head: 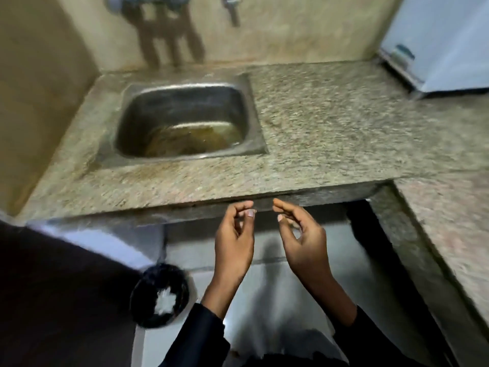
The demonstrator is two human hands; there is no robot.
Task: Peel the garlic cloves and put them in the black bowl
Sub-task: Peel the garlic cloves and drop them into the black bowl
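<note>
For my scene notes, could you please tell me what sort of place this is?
Most likely a home kitchen: a steel sink set into a speckled stone counter, with taps on the wall behind it.

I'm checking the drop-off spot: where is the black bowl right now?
In the head view the black bowl sits low on the left, below the counter edge and left of the left hand, with something white inside.

hands [267,239]: 2 | black bowl [158,295]: 1 (white bits inside) | sink [182,120]: 1
</note>
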